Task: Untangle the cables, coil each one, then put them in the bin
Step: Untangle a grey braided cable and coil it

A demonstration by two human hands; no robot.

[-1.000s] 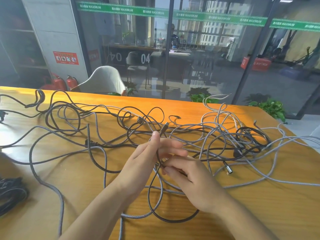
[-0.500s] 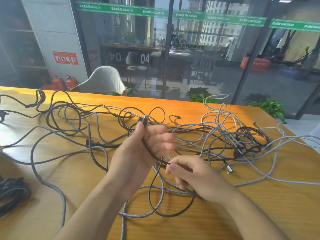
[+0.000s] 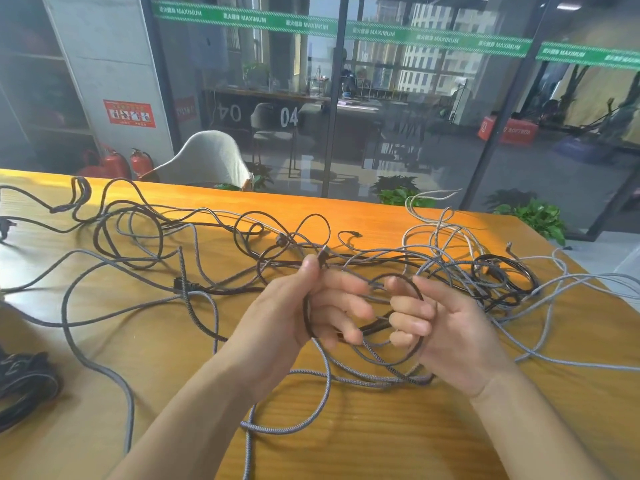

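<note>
A tangle of grey braided and dark cables [image 3: 194,268] sprawls over the orange wooden table [image 3: 381,427]. My left hand [image 3: 298,317] is raised above the middle of it and pinches the plug end of a dark braided cable [image 3: 306,317] between thumb and forefinger. That cable runs down across my left palm and arcs in a loop to my right hand [image 3: 446,334], whose curled fingers hold it. A denser knot of black and grey cables [image 3: 498,278] lies to the right. No bin is in view.
A bundle of black cables [image 3: 24,382] lies at the table's left edge. The table's far edge meets a glass wall, with a white chair [image 3: 207,161] and potted plants [image 3: 533,216] behind it. Bare wood shows at the front right.
My right hand has risen from the table and turned palm up, bringing the dark cable round into a loop. My left hand keeps its pinch on the plug end and has shifted slightly.
</note>
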